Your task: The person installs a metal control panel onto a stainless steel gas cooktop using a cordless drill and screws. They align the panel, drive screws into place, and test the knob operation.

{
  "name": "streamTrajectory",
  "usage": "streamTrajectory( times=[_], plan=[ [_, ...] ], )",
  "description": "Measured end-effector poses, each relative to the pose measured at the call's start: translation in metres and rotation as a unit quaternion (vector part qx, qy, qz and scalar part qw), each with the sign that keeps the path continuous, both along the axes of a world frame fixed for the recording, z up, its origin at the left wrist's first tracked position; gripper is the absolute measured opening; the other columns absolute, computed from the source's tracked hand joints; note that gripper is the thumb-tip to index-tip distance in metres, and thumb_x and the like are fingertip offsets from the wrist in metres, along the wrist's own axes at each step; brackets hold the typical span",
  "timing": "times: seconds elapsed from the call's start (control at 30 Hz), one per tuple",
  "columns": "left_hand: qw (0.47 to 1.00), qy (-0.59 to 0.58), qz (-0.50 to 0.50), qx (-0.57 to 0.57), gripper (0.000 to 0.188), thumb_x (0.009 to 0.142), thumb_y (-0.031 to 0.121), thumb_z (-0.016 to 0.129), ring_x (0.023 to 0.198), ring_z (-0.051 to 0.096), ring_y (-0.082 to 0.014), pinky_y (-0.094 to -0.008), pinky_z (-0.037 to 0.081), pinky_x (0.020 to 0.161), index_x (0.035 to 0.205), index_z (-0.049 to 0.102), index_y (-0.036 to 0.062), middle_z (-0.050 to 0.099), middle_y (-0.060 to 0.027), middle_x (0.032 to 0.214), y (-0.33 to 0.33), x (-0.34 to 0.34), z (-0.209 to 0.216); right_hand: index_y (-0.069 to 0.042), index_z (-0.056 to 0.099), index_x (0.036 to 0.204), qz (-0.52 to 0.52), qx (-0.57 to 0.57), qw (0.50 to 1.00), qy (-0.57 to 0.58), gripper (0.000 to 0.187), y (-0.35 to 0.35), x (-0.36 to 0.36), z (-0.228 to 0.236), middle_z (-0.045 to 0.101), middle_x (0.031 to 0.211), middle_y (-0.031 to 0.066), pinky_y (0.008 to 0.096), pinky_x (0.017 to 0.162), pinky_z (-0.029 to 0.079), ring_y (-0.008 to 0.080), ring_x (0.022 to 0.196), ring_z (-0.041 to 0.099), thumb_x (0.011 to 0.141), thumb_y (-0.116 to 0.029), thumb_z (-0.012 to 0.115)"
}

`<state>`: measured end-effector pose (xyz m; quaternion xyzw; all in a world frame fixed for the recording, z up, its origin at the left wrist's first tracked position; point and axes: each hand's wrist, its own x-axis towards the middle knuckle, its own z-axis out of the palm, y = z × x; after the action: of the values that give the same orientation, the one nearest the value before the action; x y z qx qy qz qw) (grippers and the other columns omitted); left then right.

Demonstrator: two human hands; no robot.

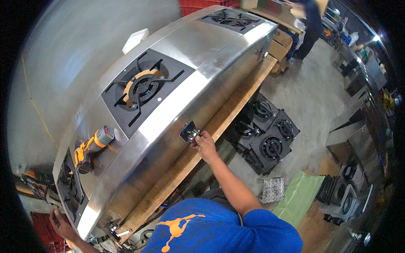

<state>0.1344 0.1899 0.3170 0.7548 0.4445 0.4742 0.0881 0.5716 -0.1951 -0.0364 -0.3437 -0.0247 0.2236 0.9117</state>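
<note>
A long stainless steel gas range lies on a wooden bench, with black burner grates set in its top. My right hand is closed on a small metal valve stem that sticks out of a dark plate on the sloped front panel. My left hand rests at the near left end of the range, fingers curled at its lower edge; whether it grips anything I cannot tell. An orange and black cordless drill lies on the top between two burners.
Several black cast burner units are stacked on the concrete floor to the right, with more farther right. A green sheet and cardboard lie near them. Another person stands at the far end by boxes. A red crate sits lower left.
</note>
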Motion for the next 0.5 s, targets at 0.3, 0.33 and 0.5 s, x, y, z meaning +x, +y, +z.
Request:
streamTrajectory(
  times=[0.3,0.33,0.5],
  plan=[
    [0.821,0.055,-0.564,-0.073,0.011,0.078,0.001,0.074,0.084,0.068,-0.0222,-0.0331,0.053,0.076,0.089,0.071,0.0033,0.071,-0.0099,0.091,-0.202,0.226,-0.076,-0.001,0.064,0.112,-0.092,-0.378,0.915,-0.111,0.026,-0.061,-0.014,0.116,0.067,0.090,0.0049,0.0275,0.070,0.053,0.0113,0.075,0.062,0.097,-0.021,0.063],
    [0.792,0.075,-0.600,-0.081,0.014,0.076,0.001,0.075,0.086,0.069,-0.0243,-0.0344,0.053,0.077,0.089,0.071,0.0039,0.071,-0.0105,0.093,-0.223,0.242,-0.082,-0.002,0.065,0.110,-0.009,-0.363,0.918,-0.159,0.027,-0.068,-0.022,0.132,0.067,0.087,0.0045,0.0279,0.069,0.053,0.0116,0.075,0.062,0.097,-0.024,0.063],
    [0.698,0.116,-0.706,-0.011,0.030,0.065,-0.003,0.074,0.088,0.068,-0.0290,-0.0356,0.054,0.078,0.092,0.073,0.0079,0.068,-0.0119,0.098,-0.271,0.295,-0.096,-0.003,0.067,0.105,0.322,-0.144,0.914,-0.202,0.033,-0.077,-0.063,0.181,0.070,0.090,0.0034,0.0269,0.060,0.054,0.0123,0.073,0.066,0.100,-0.035,0.058]
  ],
)
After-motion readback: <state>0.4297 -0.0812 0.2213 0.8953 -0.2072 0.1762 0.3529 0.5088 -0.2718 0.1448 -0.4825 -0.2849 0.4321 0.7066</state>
